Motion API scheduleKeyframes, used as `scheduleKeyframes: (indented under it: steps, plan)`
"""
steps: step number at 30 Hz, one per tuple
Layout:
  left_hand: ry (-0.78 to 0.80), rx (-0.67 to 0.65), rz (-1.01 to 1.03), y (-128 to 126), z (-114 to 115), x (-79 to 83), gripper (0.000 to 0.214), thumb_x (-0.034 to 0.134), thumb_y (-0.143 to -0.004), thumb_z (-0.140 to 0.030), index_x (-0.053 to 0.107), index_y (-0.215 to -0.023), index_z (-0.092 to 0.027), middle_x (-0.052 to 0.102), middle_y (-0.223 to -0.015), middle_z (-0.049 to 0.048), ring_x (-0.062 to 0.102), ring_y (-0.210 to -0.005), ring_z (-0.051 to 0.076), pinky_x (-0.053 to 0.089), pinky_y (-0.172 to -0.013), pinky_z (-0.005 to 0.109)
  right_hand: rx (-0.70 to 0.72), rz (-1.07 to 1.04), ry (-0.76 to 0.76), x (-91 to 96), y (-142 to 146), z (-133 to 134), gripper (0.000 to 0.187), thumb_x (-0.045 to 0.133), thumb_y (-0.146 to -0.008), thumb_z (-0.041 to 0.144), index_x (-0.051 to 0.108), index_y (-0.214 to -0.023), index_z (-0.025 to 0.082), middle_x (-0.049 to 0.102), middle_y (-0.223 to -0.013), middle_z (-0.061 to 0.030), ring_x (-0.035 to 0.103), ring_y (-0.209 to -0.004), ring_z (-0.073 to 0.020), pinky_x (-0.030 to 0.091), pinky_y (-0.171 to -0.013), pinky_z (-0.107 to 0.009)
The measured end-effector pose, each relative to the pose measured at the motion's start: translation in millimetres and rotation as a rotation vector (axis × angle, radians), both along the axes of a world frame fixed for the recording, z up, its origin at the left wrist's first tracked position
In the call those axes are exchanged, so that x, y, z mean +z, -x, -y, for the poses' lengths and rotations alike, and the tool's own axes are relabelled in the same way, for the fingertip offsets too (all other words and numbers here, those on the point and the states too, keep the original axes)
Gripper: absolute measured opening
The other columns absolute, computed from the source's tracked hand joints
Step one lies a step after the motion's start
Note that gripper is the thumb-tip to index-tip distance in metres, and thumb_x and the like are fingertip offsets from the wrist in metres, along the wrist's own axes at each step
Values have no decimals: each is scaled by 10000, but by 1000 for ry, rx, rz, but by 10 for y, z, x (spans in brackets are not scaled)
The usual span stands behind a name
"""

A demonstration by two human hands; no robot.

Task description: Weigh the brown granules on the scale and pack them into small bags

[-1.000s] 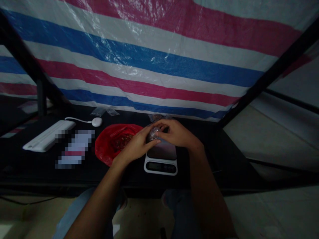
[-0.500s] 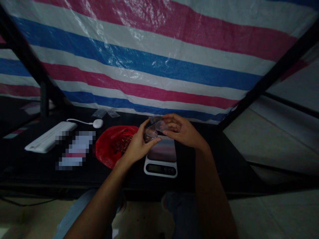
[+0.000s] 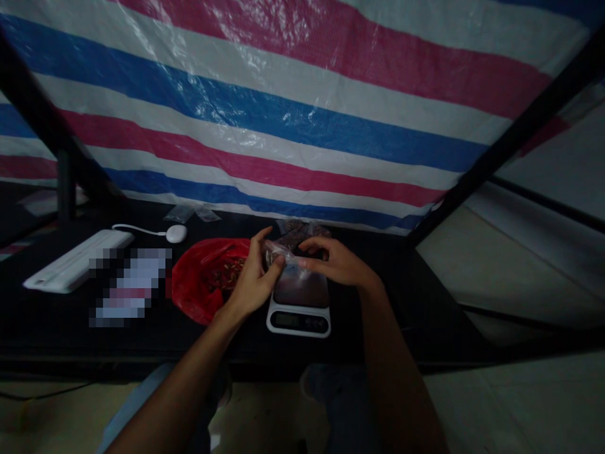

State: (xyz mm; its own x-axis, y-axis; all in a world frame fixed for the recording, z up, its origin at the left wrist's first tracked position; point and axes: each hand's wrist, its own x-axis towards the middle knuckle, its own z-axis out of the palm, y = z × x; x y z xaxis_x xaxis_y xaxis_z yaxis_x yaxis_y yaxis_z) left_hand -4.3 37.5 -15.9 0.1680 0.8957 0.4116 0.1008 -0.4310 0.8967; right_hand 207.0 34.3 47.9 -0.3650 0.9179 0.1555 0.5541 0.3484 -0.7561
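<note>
Middle of frame: the clear bag (image 3: 286, 254) now stretches between the two hands, over the far part of the scale's (image 3: 299, 321) metal pan (image 3: 302, 293); a second ago it sat bunched under closed-in fingers, and half a second ago its film stood out in rounded bulges. Left hand (image 3: 250, 280): half open, index finger lifted and apart, thumb against the bag, dark contents faintly visible by it. Right hand (image 3: 343, 263): fingers loosely curled, thumb and a finger at the film's right end; grip looks light, though dimness hides the exact hold. My reading: work is now on the film itself, spread rather than gathered; cannot tell if its mouth is sealed or open, nor whether any of it bears on the pan. Hands now stand lower in frame relative to the filled bags (image 3: 293, 238) behind the scale, so more of those show, dark contents inside. Display too dim to read. Left of the scale, red bag (image 3: 191, 284) gapes as before, brownish pieces (image 3: 231, 274) inside, left hand just beside its rim. Everything sits slightly further left in frame, probably a head turn; scale looks unmoved on the black table (image 3: 255, 334).
</note>
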Motion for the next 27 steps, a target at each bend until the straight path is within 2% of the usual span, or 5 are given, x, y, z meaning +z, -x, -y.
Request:
scheduleKeyframes:
  steps: [4,12,16,18,27]
  plan:
    - [-69,62,36,-64,26,42,648,643,-900,-428,384,-1446,-192,587,-1271,109,601,-1112,229,476,-1001,372,55,-48,-59,181,141,38,175,692,-883,309,742,-969,165,744,-951,-52,655,-838,-173,499,-761,-308]
    - [20,74,180,-16,56,150,608,750,-803,-414,503,-1313,-195,655,-1008,39,651,-914,199,535,-863,338,77,-73,-49,143,239,-11,114,661,-896,277,713,-884,176,737,-896,-44,660,-832,-186,501,-774,-321]
    - [136,29,287,34,29,194,367,696,-835,-497,610,-1007,-184,684,-856,24,647,-789,177,538,-729,295,61,0,-125,187,228,11,121,585,-935,221,685,-883,177,715,-915,-44,635,-849,-180,475,-785,-321]
    - [162,39,288,61,16,216,364,689,-827,-537,628,-886,-183,696,-807,23,643,-752,177,535,-697,292,45,24,-142,198,229,16,118,575,-936,204,670,-873,178,703,-903,-40,623,-829,-174,465,-763,-314]
    - [196,54,257,190,-20,200,386,776,-765,-528,770,-876,-158,774,-925,67,701,-862,226,560,-817,340,40,19,-155,229,306,37,92,602,-923,161,671,-864,170,688,-867,-36,613,-797,-159,462,-746,-297]
